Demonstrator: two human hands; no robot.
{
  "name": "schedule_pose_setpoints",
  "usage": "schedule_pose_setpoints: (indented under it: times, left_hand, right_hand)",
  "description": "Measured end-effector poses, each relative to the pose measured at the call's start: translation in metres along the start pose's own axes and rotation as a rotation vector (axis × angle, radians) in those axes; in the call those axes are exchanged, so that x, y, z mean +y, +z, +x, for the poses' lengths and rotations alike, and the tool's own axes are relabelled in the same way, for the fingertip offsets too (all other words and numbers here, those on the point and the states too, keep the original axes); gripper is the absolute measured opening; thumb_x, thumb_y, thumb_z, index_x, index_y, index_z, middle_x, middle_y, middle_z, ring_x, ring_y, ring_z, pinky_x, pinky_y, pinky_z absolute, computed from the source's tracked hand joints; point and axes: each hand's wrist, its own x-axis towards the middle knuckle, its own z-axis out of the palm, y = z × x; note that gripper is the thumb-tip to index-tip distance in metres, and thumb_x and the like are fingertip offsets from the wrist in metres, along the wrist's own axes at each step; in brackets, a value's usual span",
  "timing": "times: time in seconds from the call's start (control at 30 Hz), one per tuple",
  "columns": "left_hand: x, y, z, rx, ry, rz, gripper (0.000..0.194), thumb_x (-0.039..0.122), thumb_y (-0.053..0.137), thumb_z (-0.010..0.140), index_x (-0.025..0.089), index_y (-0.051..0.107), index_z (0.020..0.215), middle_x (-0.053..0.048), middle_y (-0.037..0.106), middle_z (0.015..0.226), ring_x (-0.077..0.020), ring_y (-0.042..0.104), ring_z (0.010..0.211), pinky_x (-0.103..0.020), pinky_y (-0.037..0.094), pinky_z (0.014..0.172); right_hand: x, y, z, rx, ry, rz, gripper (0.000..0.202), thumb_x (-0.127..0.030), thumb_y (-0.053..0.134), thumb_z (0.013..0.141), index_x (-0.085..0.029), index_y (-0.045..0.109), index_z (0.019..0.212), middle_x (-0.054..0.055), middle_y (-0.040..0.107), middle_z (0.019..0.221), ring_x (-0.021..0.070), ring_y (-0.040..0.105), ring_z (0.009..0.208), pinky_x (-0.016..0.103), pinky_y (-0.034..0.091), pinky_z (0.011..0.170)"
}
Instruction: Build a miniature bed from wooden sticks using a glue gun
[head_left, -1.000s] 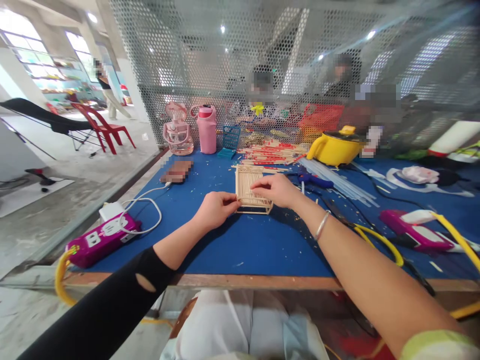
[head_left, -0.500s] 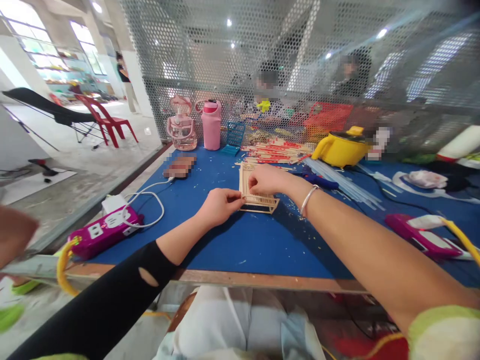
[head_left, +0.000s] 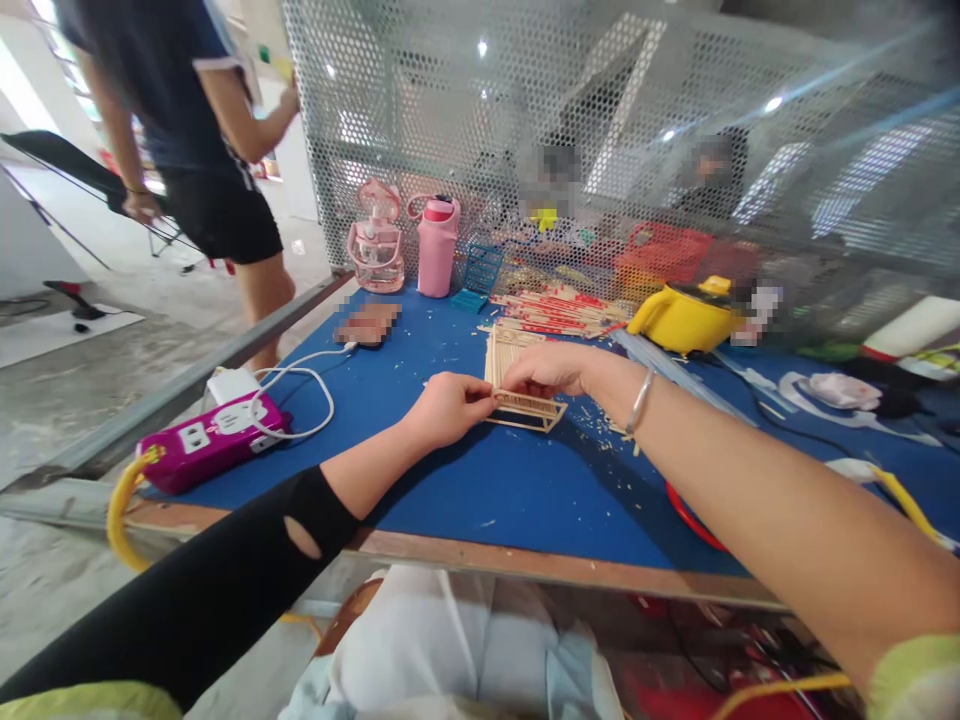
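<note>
A small frame of thin wooden sticks rests on the blue tabletop, with an open rectangular part at its near side. My left hand pinches the frame's left near corner between thumb and fingers. From the right, my right hand reaches over the frame, fingers bent down and pressed together at its middle; what the fingertips hold is hidden. Behind the frame lies a pile of sticks with red parts. Small wood scraps are scattered to the right of the frame.
Pink bottle, clear bottle and teal stand line the mesh panel. A phone and purple power strip lie left. Yellow pot and clear strips are right. A person stands beyond the table's left edge.
A person in dark clothes has come into view at the left. My right hand has shifted slightly nearer and flattened over the frame. A red ring-like edge now shows beneath my right forearm.
</note>
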Motion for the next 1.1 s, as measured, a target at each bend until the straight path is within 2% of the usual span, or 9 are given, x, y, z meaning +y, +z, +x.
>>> schedule_pose_setpoints:
  times: [0.3, 0.53, 0.6, 0.67, 0.87, 0.97, 1.1]
  left_hand:
    - [0.001, 0.0, 0.0, -0.001, 0.01, -0.007, 0.03, 0.035, 0.054, 0.077, 0.011, 0.073, 0.079, 0.001, 0.059, 0.058, -0.0103, 0.045, 0.054, -0.022, 0.034, 0.052]
    - [0.001, 0.0, 0.0, 0.001, 0.008, -0.001, 0.028, 0.033, 0.054, 0.076, 0.011, 0.072, 0.075, 0.002, 0.056, 0.056, -0.01, 0.044, 0.054, -0.021, 0.033, 0.052]
    - [0.0, 0.0, 0.0, 0.001, 0.006, -0.001, 0.028, 0.034, 0.054, 0.077, 0.011, 0.071, 0.073, 0.002, 0.055, 0.056, -0.0099, 0.043, 0.054, -0.021, 0.032, 0.052]
    - [0.0, 0.0, 0.0, -0.001, 0.005, 0.0, 0.028, 0.034, 0.054, 0.077, 0.012, 0.071, 0.071, 0.002, 0.055, 0.056, -0.0098, 0.043, 0.055, -0.021, 0.031, 0.051]
    - [-0.002, 0.001, 0.0, 0.001, -0.003, -0.008, 0.029, 0.035, 0.054, 0.077, 0.012, 0.073, 0.078, 0.001, 0.057, 0.058, -0.01, 0.043, 0.056, -0.021, 0.031, 0.051]
    - [-0.004, 0.002, 0.0, 0.015, -0.019, -0.01, 0.032, 0.037, 0.055, 0.077, 0.012, 0.074, 0.084, 0.0, 0.059, 0.059, -0.01, 0.043, 0.055, -0.021, 0.032, 0.051]
    - [-0.004, 0.002, 0.001, 0.014, -0.024, -0.016, 0.033, 0.037, 0.055, 0.077, 0.012, 0.075, 0.088, -0.001, 0.062, 0.062, -0.0105, 0.046, 0.056, -0.021, 0.034, 0.053]
  right_hand:
    - [-0.001, -0.002, -0.005, -0.013, -0.079, 0.06, 0.013, -0.021, 0.062, 0.066, -0.015, 0.061, 0.055, -0.002, 0.05, 0.05, 0.0071, 0.04, 0.045, 0.022, 0.028, 0.042]
    - [-0.002, -0.002, -0.015, 0.088, -0.141, 0.003, 0.014, -0.022, 0.061, 0.065, -0.017, 0.065, 0.054, -0.001, 0.057, 0.053, 0.009, 0.045, 0.05, 0.023, 0.03, 0.045]
    - [0.001, 0.001, -0.019, 0.138, -0.185, -0.027, 0.007, -0.02, 0.063, 0.063, -0.018, 0.07, 0.061, -0.002, 0.06, 0.055, 0.0095, 0.048, 0.053, 0.022, 0.033, 0.049]
    - [0.007, 0.008, -0.022, 0.195, -0.232, -0.053, 0.01, -0.02, 0.065, 0.063, -0.02, 0.073, 0.068, -0.003, 0.063, 0.059, 0.0099, 0.05, 0.056, 0.022, 0.036, 0.052]
    - [0.023, 0.037, -0.026, 0.463, -0.314, -0.121, 0.022, -0.034, 0.061, 0.076, -0.019, 0.074, 0.085, 0.001, 0.071, 0.073, 0.0132, 0.058, 0.064, 0.024, 0.039, 0.058]
    - [0.024, 0.049, -0.029, 0.607, -0.352, -0.173, 0.021, -0.03, 0.056, 0.08, -0.02, 0.073, 0.088, 0.002, 0.072, 0.078, 0.0148, 0.06, 0.068, 0.025, 0.04, 0.062]
    - [0.026, 0.058, -0.03, 0.726, -0.407, -0.246, 0.02, -0.023, 0.054, 0.081, -0.019, 0.072, 0.089, 0.006, 0.072, 0.092, 0.0188, 0.061, 0.085, 0.027, 0.042, 0.074]
